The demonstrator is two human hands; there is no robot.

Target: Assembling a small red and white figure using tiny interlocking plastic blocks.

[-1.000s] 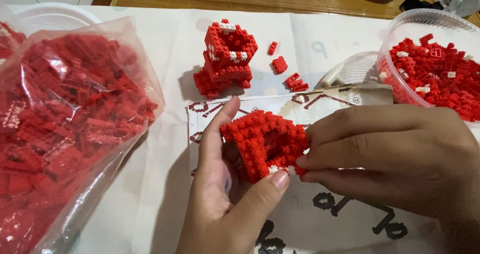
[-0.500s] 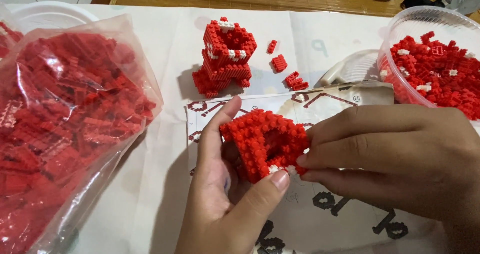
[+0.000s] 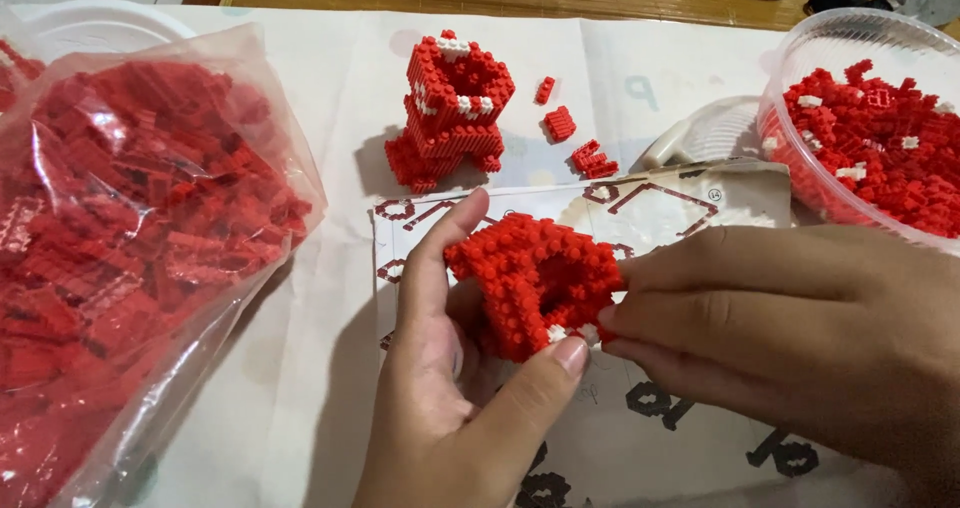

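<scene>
Left hand (image 3: 450,388): closed around a red block assembly (image 3: 535,283), a hollow ring-like section of small bricks with a few white studs at its lower edge. The forefinger runs up the assembly's left side, the thumb presses near its lower right corner, and the piece rests in the cupped palm.

Right hand (image 3: 790,328): fingers drawn narrow, tips touching the assembly's right edge next to the left thumb. Whether a loose brick sits between those fingertips cannot be told.

Location of assembly: held just above a printed instruction sheet (image 3: 680,203) lying on the bench (image 3: 330,388), which is covered in white paper.

Surroundings: a second, taller red block build (image 3: 450,113) with white accents stands upright beyond the sheet. Three loose red pieces (image 3: 560,123) lie just to its right. A clear plastic bag (image 3: 130,248) full of red bricks occupies the left of the bench. A clear round tub (image 3: 870,128) of red and white bricks sits at the far right, with a white lid (image 3: 705,133) partly under the sheet beside it.

Change since the earlier frames: none of note. Both hands keep the same grip on the assembly, which shows the same tilt and position over the sheet. The standing build, loose pieces, bag and tub have not shifted.
</scene>
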